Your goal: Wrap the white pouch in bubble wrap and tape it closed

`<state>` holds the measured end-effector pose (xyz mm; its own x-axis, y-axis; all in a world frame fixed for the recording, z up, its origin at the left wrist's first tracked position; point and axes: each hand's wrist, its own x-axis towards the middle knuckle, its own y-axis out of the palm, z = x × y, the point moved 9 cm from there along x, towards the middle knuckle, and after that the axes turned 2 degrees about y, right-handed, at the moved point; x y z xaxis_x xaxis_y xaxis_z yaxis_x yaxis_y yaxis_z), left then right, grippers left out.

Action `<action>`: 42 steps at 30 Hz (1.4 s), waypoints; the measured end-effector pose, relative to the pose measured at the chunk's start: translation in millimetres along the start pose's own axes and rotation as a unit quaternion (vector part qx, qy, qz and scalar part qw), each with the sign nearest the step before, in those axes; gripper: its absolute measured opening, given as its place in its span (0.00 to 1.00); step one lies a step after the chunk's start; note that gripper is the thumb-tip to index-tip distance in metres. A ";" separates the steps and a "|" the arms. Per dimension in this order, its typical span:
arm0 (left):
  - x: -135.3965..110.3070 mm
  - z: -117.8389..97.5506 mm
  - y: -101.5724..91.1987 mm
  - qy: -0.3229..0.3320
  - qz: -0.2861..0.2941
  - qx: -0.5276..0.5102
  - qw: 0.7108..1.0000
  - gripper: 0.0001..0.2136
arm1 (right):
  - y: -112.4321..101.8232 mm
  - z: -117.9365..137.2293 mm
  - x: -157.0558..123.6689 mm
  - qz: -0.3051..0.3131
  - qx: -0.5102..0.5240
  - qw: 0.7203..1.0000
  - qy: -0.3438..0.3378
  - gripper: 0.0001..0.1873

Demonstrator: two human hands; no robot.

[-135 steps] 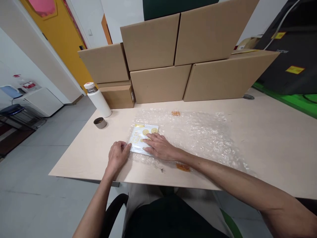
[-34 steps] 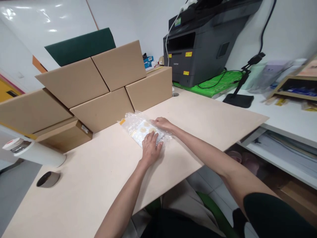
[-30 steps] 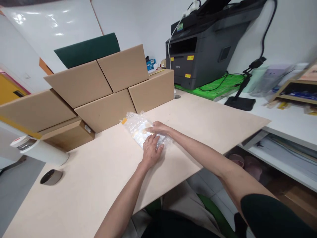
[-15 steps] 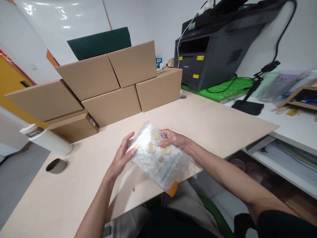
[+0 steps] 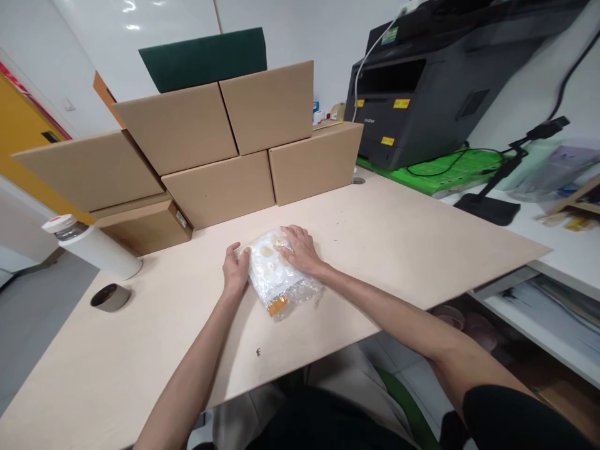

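A crinkled clear plastic packet lies on the table, with pale round shapes and an orange patch at its near end. What is inside is not clear to me. My left hand grips the packet's left edge, its thumb along the side. Over the far right part, my right hand is closed on the packet, with thumb and fingers on the plastic.
Cardboard boxes are stacked at the back beneath a dark green box. A white bottle and a brown cup stand at left. A printer and a black stand are at right.
The packet has moved away from me, from above the table's front edge down onto the tabletop, and turned. My right hand has shifted onto its far right part. The camera view has moved slightly.
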<state>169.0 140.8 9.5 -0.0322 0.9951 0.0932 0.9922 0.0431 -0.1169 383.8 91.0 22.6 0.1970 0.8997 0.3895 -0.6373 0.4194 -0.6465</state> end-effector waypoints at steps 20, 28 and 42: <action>-44.8 -9.5 54.2 0.317 0.256 0.528 0.745 0.44 | 38.5 21.5 -22.2 0.184 -0.158 0.964 -0.105 0.34; -45.0 -7.7 55.1 0.333 0.259 0.544 0.725 0.44 | 34.0 33.0 -22.0 0.161 -0.166 0.965 -0.122 0.32; -39.1 -3.7 53.8 0.362 0.285 0.498 0.734 0.46 | 44.4 44.4 -36.9 0.120 -0.129 0.968 -0.180 0.31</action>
<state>224.1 103.9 3.2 0.7851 0.5837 0.2071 0.2272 0.0397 -0.9730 315.1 71.0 8.6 -0.2350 0.8940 0.3815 -0.4157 0.2623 -0.8708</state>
